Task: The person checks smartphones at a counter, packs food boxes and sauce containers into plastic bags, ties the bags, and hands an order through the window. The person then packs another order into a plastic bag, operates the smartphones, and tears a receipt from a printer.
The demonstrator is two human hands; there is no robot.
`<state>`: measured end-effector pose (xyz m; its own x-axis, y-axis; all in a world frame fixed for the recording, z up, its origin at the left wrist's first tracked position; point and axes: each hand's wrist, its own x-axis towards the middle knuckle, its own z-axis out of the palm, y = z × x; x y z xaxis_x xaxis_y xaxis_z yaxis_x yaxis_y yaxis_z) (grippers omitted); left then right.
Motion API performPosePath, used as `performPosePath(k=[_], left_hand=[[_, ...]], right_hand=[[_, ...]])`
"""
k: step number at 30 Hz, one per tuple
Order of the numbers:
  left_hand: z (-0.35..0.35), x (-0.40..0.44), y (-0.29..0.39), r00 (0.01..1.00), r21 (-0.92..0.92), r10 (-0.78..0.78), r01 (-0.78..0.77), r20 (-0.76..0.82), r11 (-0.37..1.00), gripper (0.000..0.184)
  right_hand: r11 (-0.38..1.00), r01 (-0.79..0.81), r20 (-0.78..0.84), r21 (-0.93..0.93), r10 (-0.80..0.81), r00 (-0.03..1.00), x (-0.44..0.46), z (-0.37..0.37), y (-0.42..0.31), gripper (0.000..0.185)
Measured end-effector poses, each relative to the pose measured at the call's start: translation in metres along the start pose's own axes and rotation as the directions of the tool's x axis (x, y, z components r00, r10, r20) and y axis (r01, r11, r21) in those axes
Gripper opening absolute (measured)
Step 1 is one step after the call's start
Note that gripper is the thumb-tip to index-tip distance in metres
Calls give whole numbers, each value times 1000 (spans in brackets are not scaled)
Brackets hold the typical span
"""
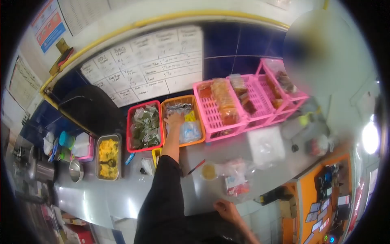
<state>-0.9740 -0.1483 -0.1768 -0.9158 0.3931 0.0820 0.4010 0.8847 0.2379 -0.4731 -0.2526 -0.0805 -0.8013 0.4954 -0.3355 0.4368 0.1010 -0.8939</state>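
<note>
One steel desk (130,183); at rear, btw pink rack (260,97) and red basket (145,149), sits orange basket (193,143). Status, est.: reach-in done; no item seen lifted clear. My L hand (175,119) in basket: fingers' grip, can't tell. My R hand (226,210) nr front edge: fingers curled, tips unclear. Contents: silver packs (179,108), pale-blue pack (190,132), yellow pack (190,117); shiny.

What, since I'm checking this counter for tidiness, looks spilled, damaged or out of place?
No spill or damage stands out. A slim red-and-black item lies loose and slanted on the steel counter, in front of the orange basket that the left hand reaches into; it looks slightly stray, being outside any container.
</note>
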Motion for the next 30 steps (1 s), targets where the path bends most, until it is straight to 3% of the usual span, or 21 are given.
performPosePath(k=[2, 4, 5, 6, 7, 9, 10, 11, 12, 14, 17, 18, 19, 20, 21, 25, 27, 28, 30], left_hand=[[-7, 1, 7, 999, 34, -53, 53, 0, 998, 50], [-31, -15, 17, 985, -309, -143, 165, 92, 937, 40], [-35, -28, 14, 984, -292, -151, 171, 90, 941, 40], [-38, -43, 3, 994, -500, 34, -83, -106, 862, 32], [-43, -60, -13, 927, -617, 163, -348, -337, 706, 25], [-94, -136, -18, 915, -683, 77, -351, -397, 640, 19], [-139, -191, -13, 985, -819, -18, -134, -173, 558, 22], [-157, -235, -17, 989, -863, -17, -118, -145, 492, 23], [-163, -276, -27, 992, -903, -24, -105, -126, 417, 25], [-157, -348, -53, 992, -853, -83, -37, -93, 521, 27], [-164, -425, -84, 976, -873, -174, 197, 132, 447, 18], [-166, -441, -91, 955, -870, -220, 277, 200, 408, 14], [-169, -452, -97, 952, -876, -245, 271, 183, 400, 14], [-172, -460, -103, 957, -818, -262, 250, 126, 518, 13], [-173, -466, -110, 960, -746, -270, 231, 71, 624, 12], [-179, -474, -145, 971, -842, -230, 181, 70, 507, 14], [-180, -474, -172, 989, -699, -138, 140, 60, 701, 14], [-177, -474, -186, 990, -706, -133, 134, 56, 695, 14], [-176, -471, -209, 986, -652, 11, -117, -165, 749, 15]], right_hand=[[998, -54, -45, 19, 55, 997, -5, -10, 17, 20], [990, -132, -78, 52, 136, 988, -12, -15, 23, 20], [988, -134, -97, 72, 141, 985, -10, -16, 22, 20], [988, -126, -106, 89, 135, 985, -3, -16, 18, 20], [989, -111, -67, 95, 118, 991, 4, -16, 7, 20], [975, 53, -62, 218, -41, 997, 20, -13, -23, 12], [963, 157, -66, 218, -146, 987, 32, -7, -31, 12], [941, 257, -60, 221, -250, 967, 44, 2, -40, 12], [940, 253, 33, 230, -268, 963, 51, 9, -59, 12], [886, 392, -66, 248, -388, 919, 60, 30, -97, 13], [934, 329, 218, 136, -352, 910, 68, 64, -82, 18], [927, 348, 246, 137, -372, 895, 66, 76, -76, 18], [951, 263, 387, 163, -307, 870, 60, 86, -70, 18], [971, 173, 517, 168, -236, 823, 57, 96, -61, 18], [973, 134, 535, 186, -215, 817, 56, 108, -46, 21], [966, 61, 505, 251, -184, 843, 44, 143, -30, 19], [956, -4, 477, 293, -142, 867, 38, 168, -32, 14], [958, 3, 471, 287, -144, 870, 32, 177, -39, 14], [891, -215, 464, 401, 5, 886, 21, 195, -52, 10]])
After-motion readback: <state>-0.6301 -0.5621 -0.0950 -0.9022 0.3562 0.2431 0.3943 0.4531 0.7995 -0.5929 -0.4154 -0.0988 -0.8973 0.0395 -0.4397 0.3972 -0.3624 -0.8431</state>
